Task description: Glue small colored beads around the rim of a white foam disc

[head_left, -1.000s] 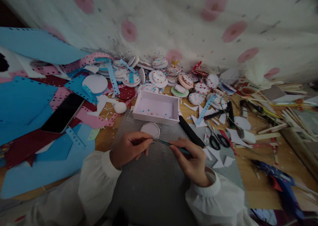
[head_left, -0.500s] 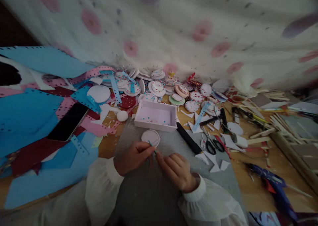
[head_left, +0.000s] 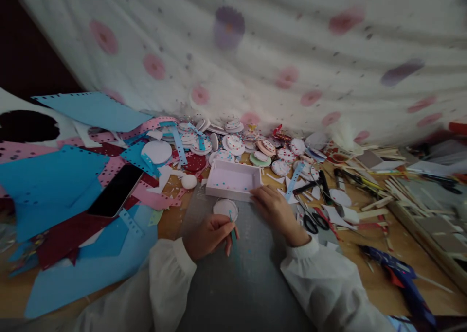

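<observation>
My left hand point(head_left: 209, 235) is closed on a thin teal stick point(head_left: 233, 236), which points down along the grey cutting mat point(head_left: 237, 283). Just beyond its fingers lies a small white disc point(head_left: 225, 208). My right hand point(head_left: 275, 210) reaches forward to the near right corner of a shallow white tray point(head_left: 233, 180) speckled with tiny coloured dots. Its fingers rest at the tray's rim, and whether they hold anything is hidden. Both arms wear white sleeves.
Blue, pink and dark red punched foam sheets point(head_left: 54, 186) and a black phone point(head_left: 116, 191) lie at left. Several decorated discs point(head_left: 233, 142) sit behind the tray. Black scissors point(head_left: 315, 220), wooden sticks point(head_left: 404, 186) and a blue glue gun point(head_left: 397, 273) lie at right. A spotted cloth point(head_left: 255, 55) hangs behind.
My right hand let go of the teal stick and moved forward to the tray's corner. My left hand kept the stick, which now points downward. The view tilted up.
</observation>
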Tool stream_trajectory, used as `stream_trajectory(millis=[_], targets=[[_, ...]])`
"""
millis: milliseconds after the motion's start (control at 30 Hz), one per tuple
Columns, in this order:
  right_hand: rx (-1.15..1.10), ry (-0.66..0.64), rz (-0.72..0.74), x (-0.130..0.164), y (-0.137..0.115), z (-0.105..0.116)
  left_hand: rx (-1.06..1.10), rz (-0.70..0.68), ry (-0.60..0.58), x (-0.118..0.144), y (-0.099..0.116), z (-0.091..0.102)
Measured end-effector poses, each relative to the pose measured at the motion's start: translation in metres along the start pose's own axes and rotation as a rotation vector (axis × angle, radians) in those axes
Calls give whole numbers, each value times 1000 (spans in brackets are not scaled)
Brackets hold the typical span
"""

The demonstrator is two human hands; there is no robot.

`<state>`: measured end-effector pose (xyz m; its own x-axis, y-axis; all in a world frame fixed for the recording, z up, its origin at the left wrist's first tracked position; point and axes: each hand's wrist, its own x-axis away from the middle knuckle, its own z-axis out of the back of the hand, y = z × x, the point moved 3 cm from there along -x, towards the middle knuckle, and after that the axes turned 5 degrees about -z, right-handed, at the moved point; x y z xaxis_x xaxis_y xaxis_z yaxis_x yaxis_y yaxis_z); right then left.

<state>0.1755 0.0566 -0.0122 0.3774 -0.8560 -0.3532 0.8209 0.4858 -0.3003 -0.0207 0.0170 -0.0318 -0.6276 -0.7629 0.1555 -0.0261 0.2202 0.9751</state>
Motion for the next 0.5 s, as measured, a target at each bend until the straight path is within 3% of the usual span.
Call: stream_trajectory(millis=[133, 233, 367, 500], targets=[[-26, 61, -10, -25, -7, -14, -2, -32, -29, 0, 0, -5], [-59, 89, -12, -30, -11, -8, -12, -30, -47, 0, -6, -5], [-7, 242, -209, -1, 0, 13, 5, -54, -101, -1, -15, -5], [235, 178, -373, 48, 18, 11, -43, -35, -108, -2, -18, -4]])
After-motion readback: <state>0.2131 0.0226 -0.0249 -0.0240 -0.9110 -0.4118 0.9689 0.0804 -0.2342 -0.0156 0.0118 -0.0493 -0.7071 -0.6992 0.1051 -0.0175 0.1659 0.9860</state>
